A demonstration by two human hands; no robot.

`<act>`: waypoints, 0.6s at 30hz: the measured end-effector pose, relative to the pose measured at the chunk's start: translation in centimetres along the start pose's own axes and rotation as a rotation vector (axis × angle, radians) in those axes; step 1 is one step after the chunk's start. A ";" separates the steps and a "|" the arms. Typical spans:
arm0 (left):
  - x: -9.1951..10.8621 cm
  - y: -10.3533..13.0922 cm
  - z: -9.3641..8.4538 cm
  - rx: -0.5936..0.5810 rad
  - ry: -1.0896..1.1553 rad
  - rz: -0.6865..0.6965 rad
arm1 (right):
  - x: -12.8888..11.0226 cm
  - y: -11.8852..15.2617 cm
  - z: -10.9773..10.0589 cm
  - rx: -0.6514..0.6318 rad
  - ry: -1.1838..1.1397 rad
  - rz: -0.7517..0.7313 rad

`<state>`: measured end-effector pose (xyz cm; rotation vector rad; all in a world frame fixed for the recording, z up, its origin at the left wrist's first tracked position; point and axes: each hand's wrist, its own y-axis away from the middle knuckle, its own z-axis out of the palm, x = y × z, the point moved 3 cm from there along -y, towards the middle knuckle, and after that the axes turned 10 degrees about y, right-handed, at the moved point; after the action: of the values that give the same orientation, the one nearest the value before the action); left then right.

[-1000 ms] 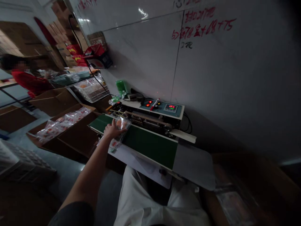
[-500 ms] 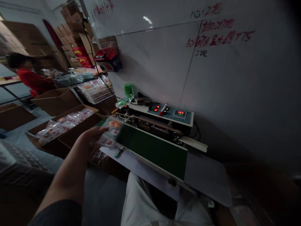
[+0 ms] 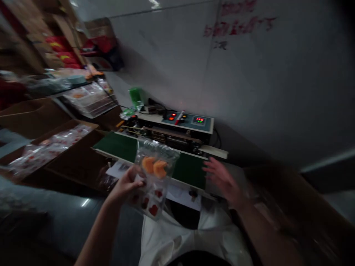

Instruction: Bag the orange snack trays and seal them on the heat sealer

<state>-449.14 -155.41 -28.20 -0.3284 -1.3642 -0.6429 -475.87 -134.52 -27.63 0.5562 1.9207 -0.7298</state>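
My left hand [image 3: 132, 181] grips the left edge of a clear plastic bag [image 3: 155, 177], thumb on top. Inside the bag show two orange pieces at the upper end and several small dark red heart-shaped pieces below. The bag hangs tilted over my lap and partly covers the green conveyor belt [image 3: 191, 170] of a sealing machine [image 3: 177, 122]. My right hand [image 3: 222, 179], blurred, hovers over the belt's right end with fingers spread and nothing in them.
A red marker [image 3: 179, 117] lies on the machine's lit control panel. An open cardboard box [image 3: 72, 159] with several filled bags stands at the left. Behind it is a white crate [image 3: 91, 99]. A wall [image 3: 249, 85] rises behind the machine.
My left hand has brought the bag rightward from the belt's left end to in front of its middle. My right hand has come into view. The camera has turned right and down.
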 end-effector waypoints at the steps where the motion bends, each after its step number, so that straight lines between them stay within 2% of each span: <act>1: -1.1 0.0 2.6 -0.072 0.013 -0.009 | -0.4 0.1 -0.1 -0.085 -0.110 0.053; 3: -3.0 -0.1 7.1 -0.211 0.068 -0.067 | -0.7 -0.1 -0.1 -0.158 -0.336 0.201; 5: -4.6 -0.1 10.2 -0.319 0.139 -0.171 | -0.3 -0.6 -0.6 -0.036 -0.432 0.349; 7: -5.8 -0.1 12.4 -0.370 0.164 -0.264 | 0.7 -0.8 -1.6 0.123 -0.440 0.428; 10: -6.8 -0.2 15.1 -0.354 0.094 -0.310 | 2.7 -0.7 -3.6 0.260 -0.461 0.500; 14: -7.2 -0.8 19.0 -0.349 0.054 -0.322 | 5.2 -0.5 -6.4 0.362 -0.540 0.587; 16: -7.1 -1.5 20.3 -0.319 0.084 -0.361 | 6.3 0.1 -7.4 0.439 -0.510 0.573; 18: -7.1 -2.5 21.2 -0.290 0.127 -0.435 | 7.0 1.2 -8.0 0.463 -0.383 0.493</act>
<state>-467.99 -143.63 -31.28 -0.2164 -1.2275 -1.2094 -483.09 -127.68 -31.45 1.0474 1.1904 -0.8788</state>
